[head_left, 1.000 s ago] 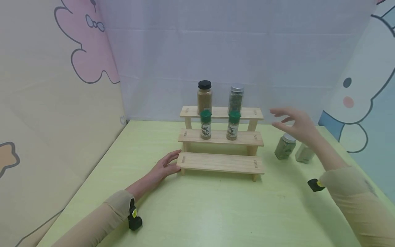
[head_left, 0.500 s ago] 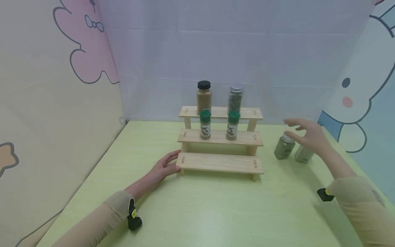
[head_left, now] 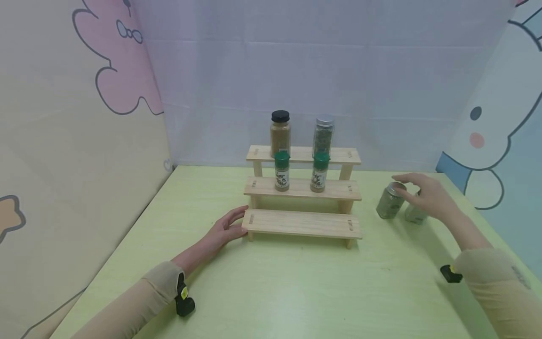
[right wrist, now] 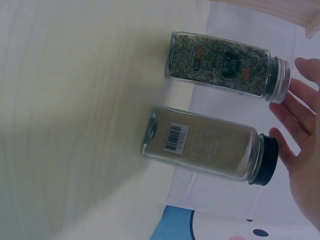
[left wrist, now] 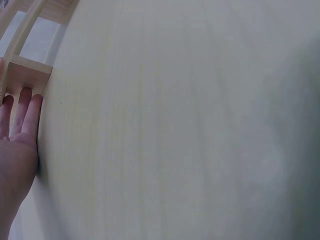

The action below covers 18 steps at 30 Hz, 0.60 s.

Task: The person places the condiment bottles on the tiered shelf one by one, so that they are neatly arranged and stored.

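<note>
Change noted: the R hand (head_left: 426,192) has been lowered to the silver-capped jar (right wrist: 220,67); thumb and fingers are now placed about cap level. R hand state: digits spread and slightly curved; in the R wrist view a gap is left betw. the uppermost digit and the cap. Contact of the other digits can't be confirmed; no hold is seen. The silver-capped jar is left upright on the table (head_left: 296,287), R of the rack (head_left: 302,222), beside the black-capped jar (right wrist: 205,145). Effect on work: approach is judged nearly complete, grip not yet made.

L hand (head_left: 220,233): pos. unchanged, i.e. set against the L end of the btm shelf, fingers extended, nothing lifted; the rack is presumably being steadied. Rack load unchanged: two green-capped bottles (head_left: 282,180) are carried on the mid shelf, two larger jars (head_left: 280,136) on the top.
</note>
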### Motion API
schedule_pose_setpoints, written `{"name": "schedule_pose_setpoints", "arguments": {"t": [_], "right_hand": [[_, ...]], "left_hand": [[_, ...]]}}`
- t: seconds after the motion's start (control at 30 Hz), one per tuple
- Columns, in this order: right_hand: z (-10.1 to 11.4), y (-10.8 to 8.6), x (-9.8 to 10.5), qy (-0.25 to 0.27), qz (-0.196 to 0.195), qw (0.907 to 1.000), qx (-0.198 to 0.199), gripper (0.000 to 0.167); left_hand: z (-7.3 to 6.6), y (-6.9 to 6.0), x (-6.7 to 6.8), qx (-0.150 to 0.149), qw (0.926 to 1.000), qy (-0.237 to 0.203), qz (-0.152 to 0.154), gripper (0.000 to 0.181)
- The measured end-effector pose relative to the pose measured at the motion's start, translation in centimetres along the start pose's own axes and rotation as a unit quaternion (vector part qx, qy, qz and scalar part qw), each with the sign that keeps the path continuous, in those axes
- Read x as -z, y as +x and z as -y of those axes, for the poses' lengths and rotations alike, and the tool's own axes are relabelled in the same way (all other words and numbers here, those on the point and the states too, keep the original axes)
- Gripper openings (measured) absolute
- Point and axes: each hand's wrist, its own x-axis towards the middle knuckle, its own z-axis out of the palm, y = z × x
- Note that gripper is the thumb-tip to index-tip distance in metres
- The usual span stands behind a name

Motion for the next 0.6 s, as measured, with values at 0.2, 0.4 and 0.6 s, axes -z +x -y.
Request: {"name": "schedule_pose_setpoints", "arguments": {"t": [0.2,0.4,0.6], "right_hand": [[-0.1,-0.2,-0.4,-0.023,0.009,0.9996,0.012,0.035],[0.3,-0.3,-0.5,-0.019,0.003,0.9993,0.033,0.037],[1.0,-0.6,-0.3,-0.020,0.018,0.9991,0.033,0.039]], "left_hand": [[-0.1,-0.1,-0.1,-0.003,1.0000,-0.002,0.002,0.066],[-0.1,-0.1,0.0,-0.006,1.0000,-0.003,0.001,0.066],[-0.1,-0.1,0.0,-0.006,1.0000,-0.003,0.001,0.067]]}}
